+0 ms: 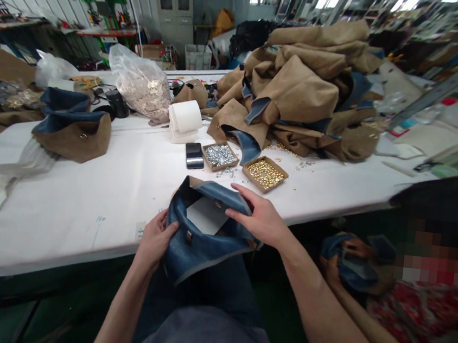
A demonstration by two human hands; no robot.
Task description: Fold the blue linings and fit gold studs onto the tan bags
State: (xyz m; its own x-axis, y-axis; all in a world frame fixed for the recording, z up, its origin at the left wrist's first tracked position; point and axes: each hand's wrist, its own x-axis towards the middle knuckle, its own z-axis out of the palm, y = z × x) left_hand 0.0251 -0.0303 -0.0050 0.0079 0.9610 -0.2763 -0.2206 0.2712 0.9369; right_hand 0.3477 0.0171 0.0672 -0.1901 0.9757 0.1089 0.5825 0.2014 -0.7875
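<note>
A blue bag piece (200,250) with a tan edge is held open over my lap at the table's front edge. A pale sheet (208,214) lies inside its opening, and small metal fittings show on both sides. My left hand (159,235) grips the left side, thumb on the blue face. At the right, my right hand (259,215) has its thumb and fingers around the upper edge. Just beyond the bag are a box of silver pieces (220,155) and a box of gold pieces (265,173), with a black phone (194,156) beside them.
Brown and blue bags (303,86) are heaped behind the boxes. A white roll (184,121) and a plastic sack (140,83) stand farther back. Another bag (73,128) lies on the left of the white table (67,192). A person at right holds blue material (356,266).
</note>
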